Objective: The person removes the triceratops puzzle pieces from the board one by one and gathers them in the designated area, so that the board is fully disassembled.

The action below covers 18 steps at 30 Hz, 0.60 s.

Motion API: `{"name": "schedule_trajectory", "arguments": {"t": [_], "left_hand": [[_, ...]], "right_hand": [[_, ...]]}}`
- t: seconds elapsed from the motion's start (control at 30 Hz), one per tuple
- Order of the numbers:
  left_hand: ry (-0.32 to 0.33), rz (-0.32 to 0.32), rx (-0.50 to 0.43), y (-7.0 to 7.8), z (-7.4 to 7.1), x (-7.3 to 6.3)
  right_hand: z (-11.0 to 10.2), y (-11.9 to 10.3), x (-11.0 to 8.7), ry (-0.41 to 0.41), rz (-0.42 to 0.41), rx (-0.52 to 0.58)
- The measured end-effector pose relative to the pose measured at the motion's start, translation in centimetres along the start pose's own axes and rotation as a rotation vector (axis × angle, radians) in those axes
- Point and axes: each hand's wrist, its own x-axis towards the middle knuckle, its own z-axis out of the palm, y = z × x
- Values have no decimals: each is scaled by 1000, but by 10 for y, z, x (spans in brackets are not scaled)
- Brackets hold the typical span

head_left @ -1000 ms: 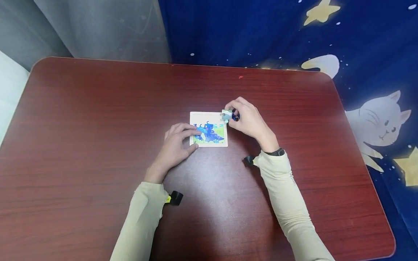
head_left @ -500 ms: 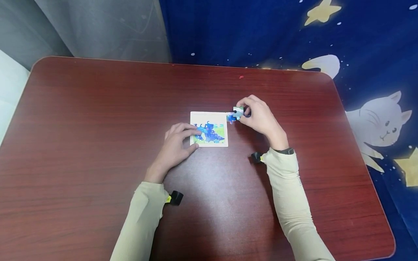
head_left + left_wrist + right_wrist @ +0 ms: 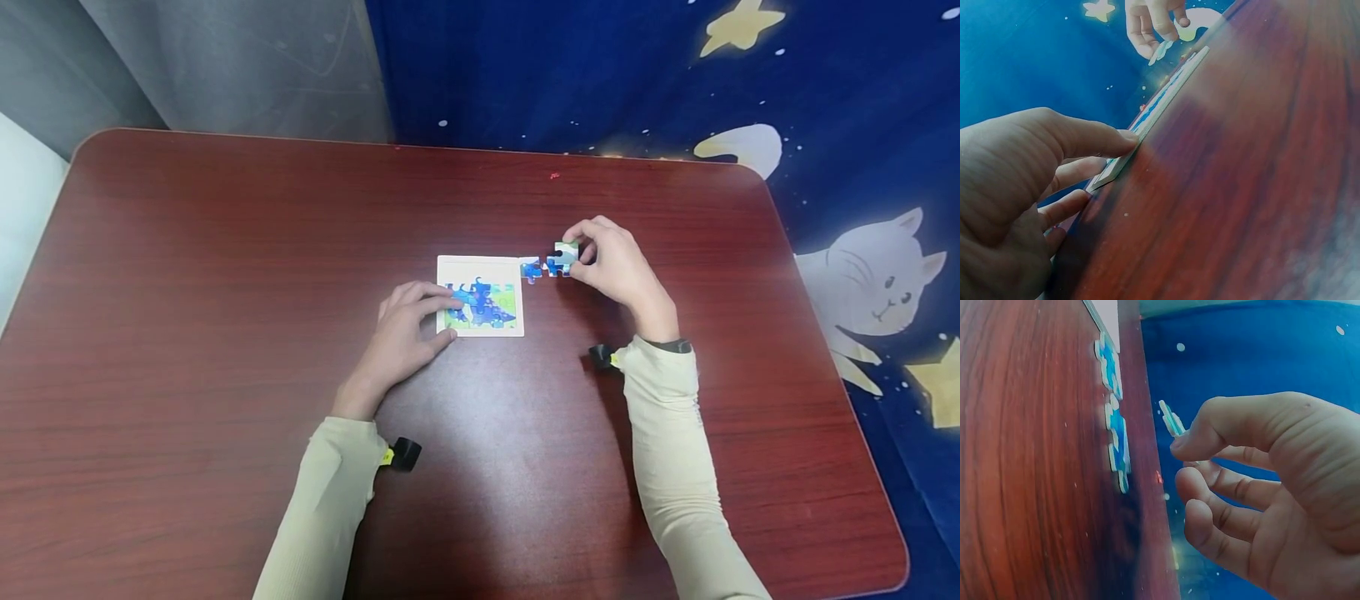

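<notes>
Head view: board (image 3: 480, 267) at centre, its blue-green print partly hidden under left hand (image 3: 405, 329), whose fingers lie relaxed.
Left wrist view: thumb on the board's thin, pale edge.
Right hand (image 3: 617, 262): narrow pinch on held piece (image 3: 567, 252), right of centre.
Right wrist view: held piece clear of two flat, knobbed loose pieces (image 3: 1117, 444); head view overlaps one.
Held piece: print hard to read.
Table (image 3: 225, 333): glossy red-brown woodgrain.

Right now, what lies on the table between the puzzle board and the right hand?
A puzzle piece beside the board, then a second piece; the head view shows both.
</notes>
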Motion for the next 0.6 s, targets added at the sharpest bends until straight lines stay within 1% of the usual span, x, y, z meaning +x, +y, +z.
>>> {"name": "schedule_trajectory", "arguments": {"t": [0.3, 0.6], "left_hand": [[9, 12, 4, -1, 1, 0], [5, 3, 3, 0, 0, 0]], "right_hand": [[-9, 9, -3, -20, 70, -5], [-11, 14, -4, -48, 88, -1]]}}
